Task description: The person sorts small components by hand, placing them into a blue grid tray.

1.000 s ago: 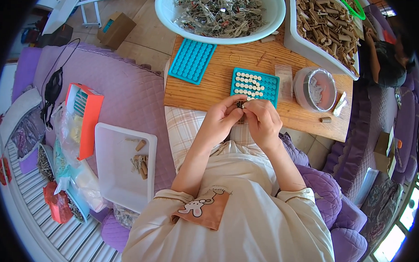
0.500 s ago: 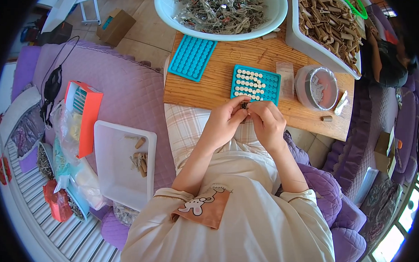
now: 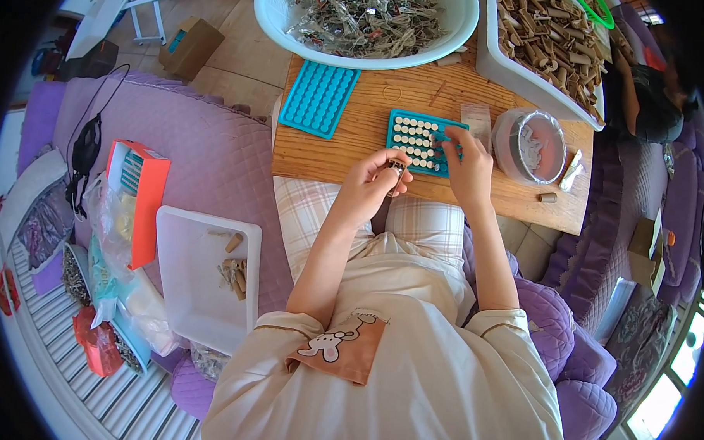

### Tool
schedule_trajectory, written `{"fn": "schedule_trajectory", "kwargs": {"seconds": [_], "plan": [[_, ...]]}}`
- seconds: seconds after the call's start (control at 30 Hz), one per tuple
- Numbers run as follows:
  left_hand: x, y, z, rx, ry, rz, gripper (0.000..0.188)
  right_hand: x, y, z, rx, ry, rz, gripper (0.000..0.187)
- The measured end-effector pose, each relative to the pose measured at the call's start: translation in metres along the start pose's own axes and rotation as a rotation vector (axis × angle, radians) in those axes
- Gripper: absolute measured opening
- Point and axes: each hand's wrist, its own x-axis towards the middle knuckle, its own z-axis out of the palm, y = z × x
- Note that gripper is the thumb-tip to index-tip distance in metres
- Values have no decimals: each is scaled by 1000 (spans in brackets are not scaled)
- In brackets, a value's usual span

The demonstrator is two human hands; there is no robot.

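My left hand (image 3: 368,188) is closed around a small brown piece (image 3: 397,169) with dark and shiny parts, held just above the front edge of the wooden table (image 3: 354,154). Its exact kind is too small to make out. My right hand (image 3: 470,164) reaches over a teal tray (image 3: 391,136) with rows of round hollows. Its thumb and fingertips are bent together at the tray, and what they hold, if anything, is hidden. White round pieces (image 3: 419,132) fill several of the tray's hollows. The right fingers cover part of the tray's right side.
A second teal tray (image 3: 330,73) lies left on the table. Behind are a pale blue basin (image 3: 281,43) of small wrapped parts and a white bin (image 3: 489,66) of brown tubes. A lined tub (image 3: 509,152) and a loose tube (image 3: 547,197) stand right. A white tray (image 3: 187,292) sits left.
My hands were together at the table's front edge; now they are apart. The right hand has moved forward and right onto the teal tray, while the left stays nearby with the brown piece.
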Motion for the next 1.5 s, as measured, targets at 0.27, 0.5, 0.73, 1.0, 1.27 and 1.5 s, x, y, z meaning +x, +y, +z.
{"fn": "schedule_trajectory", "kwargs": {"seconds": [0.27, 0.5, 0.73, 1.0, 1.27, 1.5], "plan": [[-2, 7, 2, -51, -37, -39, 23, 2, 6, 7, -116, -59, -112, 13], [-6, 5, 3, -64, -50, -56, 25, -16, -56, -21, 161, 43, -122, 15], [-7, 4, 12, -33, -60, 4, 25, -26, -61, -14, 171, 84, -292, 16], [-13, -3, 15, 132, -50, 35, 25, -29, -61, -22, 219, -45, -214, 13], [-12, -13, 14, 255, -28, 97, 21, -29, -55, -24, 237, -225, -126, 13], [-12, -2, 22, 524, -95, 119, 20, -18, -43, -30, 573, -472, 135, 29]]}}
